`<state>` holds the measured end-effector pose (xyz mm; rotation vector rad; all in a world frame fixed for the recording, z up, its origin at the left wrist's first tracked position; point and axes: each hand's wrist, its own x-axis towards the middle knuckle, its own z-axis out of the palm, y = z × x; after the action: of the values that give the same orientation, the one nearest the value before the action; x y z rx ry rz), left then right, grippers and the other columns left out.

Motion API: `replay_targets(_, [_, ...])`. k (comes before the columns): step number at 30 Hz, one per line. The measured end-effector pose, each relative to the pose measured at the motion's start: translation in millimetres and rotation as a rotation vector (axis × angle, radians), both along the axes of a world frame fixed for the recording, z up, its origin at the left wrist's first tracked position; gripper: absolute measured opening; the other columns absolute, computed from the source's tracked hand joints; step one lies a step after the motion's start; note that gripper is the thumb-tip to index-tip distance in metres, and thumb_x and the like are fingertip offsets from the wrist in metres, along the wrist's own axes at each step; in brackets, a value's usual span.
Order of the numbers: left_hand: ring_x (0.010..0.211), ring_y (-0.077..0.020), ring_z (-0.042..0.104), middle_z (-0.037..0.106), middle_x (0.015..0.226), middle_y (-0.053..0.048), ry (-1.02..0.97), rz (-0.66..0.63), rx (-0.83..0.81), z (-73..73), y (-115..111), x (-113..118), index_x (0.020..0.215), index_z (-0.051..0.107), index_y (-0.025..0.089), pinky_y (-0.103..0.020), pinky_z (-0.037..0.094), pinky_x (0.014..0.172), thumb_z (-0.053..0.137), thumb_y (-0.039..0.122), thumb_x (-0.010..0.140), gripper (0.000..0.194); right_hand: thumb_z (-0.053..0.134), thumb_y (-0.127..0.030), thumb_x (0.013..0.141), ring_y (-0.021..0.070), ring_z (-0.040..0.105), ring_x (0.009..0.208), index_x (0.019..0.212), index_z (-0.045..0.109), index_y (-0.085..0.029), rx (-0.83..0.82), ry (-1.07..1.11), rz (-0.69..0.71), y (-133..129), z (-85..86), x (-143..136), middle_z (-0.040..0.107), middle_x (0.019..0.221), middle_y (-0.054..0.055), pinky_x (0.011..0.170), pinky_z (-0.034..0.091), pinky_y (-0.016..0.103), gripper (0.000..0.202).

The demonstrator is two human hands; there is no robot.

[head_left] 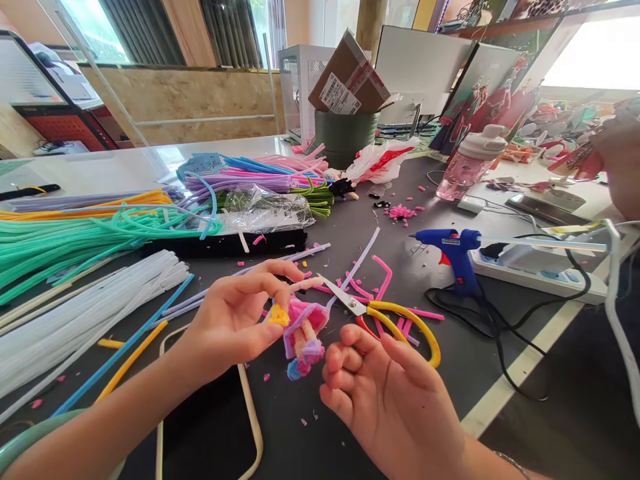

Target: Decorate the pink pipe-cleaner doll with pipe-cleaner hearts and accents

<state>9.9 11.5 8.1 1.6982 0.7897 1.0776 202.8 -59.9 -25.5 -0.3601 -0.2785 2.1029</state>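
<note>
My left hand (250,313) pinches a small doll made of fuzzy pipe cleaners (306,327), with a pink skirt, pale limbs and purple, pink and blue at its lower end. A yellow tuft (279,315) shows between the thumb and fingers; the rest of the upper part is hidden by the hand. My right hand (385,387) is palm up just right of the doll, fingers loosely curled and thumb apart, holding nothing. Behind it lie scissors (356,305) with yellow handles, their blades pointing up and left, among pink and lilac pipe cleaner pieces (383,277).
Bundles of green (100,233) and white pipe cleaners (95,320) cover the left side. A phone (207,420) lies under my left forearm. On the right are a blue glue gun (453,250), a power strip (540,277) and a pink bottle (470,163). Another person's hand (620,150) is at far right.
</note>
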Motion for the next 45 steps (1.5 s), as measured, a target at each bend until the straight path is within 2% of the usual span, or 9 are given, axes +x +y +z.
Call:
replay_targets(9, [0.109, -0.0271, 0.062, 0.068, 0.099, -0.003, 0.080, 0.038, 0.030, -5.3, 5.0, -3.2, 0.065, 0.066, 0.026, -0.048, 0.050, 0.095, 0.058, 0.010, 0.062, 0.018, 0.075, -0.041, 0.075, 0.0115, 0.064, 0.076, 0.086, 0.070, -0.021, -0.058, 0.027, 0.002, 9.1, -10.2, 1.5, 0.068, 0.080, 0.001, 0.080, 0.053, 0.023, 0.024])
replay_targets(16, [0.110, -0.0250, 0.061, 0.067, 0.105, -0.003, 0.139, 0.016, 0.027, -5.7, 8.2, -8.4, 0.069, 0.067, 0.025, -0.045, 0.049, 0.097, 0.058, 0.006, 0.067, 0.021, 0.070, -0.041, 0.080, 0.0096, 0.061, 0.075, 0.088, 0.070, -0.020, -0.017, 0.080, 0.023, 13.1, -10.2, 2.4, 0.067, 0.081, 0.001, 0.078, 0.052, 0.021, 0.023])
replay_targets(20, [0.107, -0.0231, 0.061, 0.067, 0.106, -0.002, 0.162, 0.004, 0.085, -2.8, 6.4, -5.5, 0.071, 0.066, 0.025, -0.043, 0.049, 0.099, 0.056, 0.005, 0.064, 0.023, 0.068, -0.040, 0.083, 0.0094, 0.060, 0.074, 0.086, 0.070, -0.018, 0.023, 0.010, 0.010, 11.8, -10.6, 1.0, 0.064, 0.079, 0.001, 0.076, 0.050, 0.020, 0.022])
replay_targets(23, [0.103, -0.0222, 0.061, 0.067, 0.103, -0.002, 0.149, 0.025, 0.170, -1.2, 2.9, -0.7, 0.069, 0.064, 0.024, -0.042, 0.049, 0.099, 0.055, 0.006, 0.061, 0.022, 0.070, -0.036, 0.082, 0.0096, 0.057, 0.070, 0.087, 0.068, -0.019, 0.169, -0.203, -0.019, 9.8, -9.8, 0.8, 0.062, 0.076, 0.001, 0.072, 0.049, 0.021, 0.018])
replay_targets(26, [0.104, -0.0185, 0.060, 0.067, 0.098, 0.002, 0.167, 0.027, 0.247, 0.1, -1.2, 3.8, 0.071, 0.061, 0.026, -0.034, 0.049, 0.100, 0.055, 0.006, 0.062, 0.022, 0.070, -0.020, 0.079, 0.0102, 0.055, 0.066, 0.090, 0.064, -0.021, 0.523, -0.607, -0.142, 9.9, -4.6, 2.9, 0.061, 0.073, -0.001, 0.062, 0.048, 0.020, 0.012])
replay_targets(29, [0.104, -0.0151, 0.058, 0.066, 0.082, 0.007, 0.218, -0.001, 0.318, 2.3, -5.7, 6.5, 0.075, 0.059, 0.027, -0.031, 0.043, 0.106, 0.053, 0.005, 0.063, 0.027, 0.065, -0.006, 0.072, 0.0087, 0.055, 0.061, 0.091, 0.063, -0.023, 0.942, -1.116, -0.461, 12.5, 4.4, 5.6, 0.057, 0.072, -0.002, 0.055, 0.048, 0.017, 0.025])
replay_targets(32, [0.108, -0.0159, 0.056, 0.065, 0.089, 0.006, 0.265, -0.008, 0.353, 3.8, -10.1, 7.8, 0.074, 0.058, 0.027, -0.033, 0.037, 0.111, 0.051, 0.006, 0.062, 0.025, 0.063, -0.007, 0.071, 0.0075, 0.050, 0.056, 0.087, 0.065, -0.022, 1.149, -1.465, -0.737, 14.8, 13.0, 5.3, 0.049, 0.068, -0.003, 0.048, 0.045, 0.014, 0.022])
replay_targets(35, [0.106, -0.0164, 0.057, 0.065, 0.094, 0.004, 0.277, -0.045, 0.375, 3.2, -13.6, 8.8, 0.073, 0.057, 0.026, -0.035, 0.036, 0.112, 0.052, 0.006, 0.063, 0.023, 0.064, -0.010, 0.073, 0.0090, 0.048, 0.057, 0.084, 0.066, -0.020, 1.212, -1.577, -0.807, 14.7, 17.6, 2.1, 0.043, 0.068, -0.003, 0.047, 0.045, 0.016, 0.016])
replay_targets(45, [0.107, -0.0182, 0.056, 0.062, 0.100, 0.003, 0.271, -0.072, 0.333, 3.0, -18.5, 11.4, 0.075, 0.059, 0.026, -0.043, 0.035, 0.113, 0.055, 0.005, 0.065, 0.024, 0.061, -0.007, 0.075, 0.0096, 0.045, 0.059, 0.083, 0.067, -0.020, 1.245, -1.515, -0.787, 13.1, 17.8, 1.5, 0.037, 0.071, -0.003, 0.047, 0.042, 0.019, 0.017])
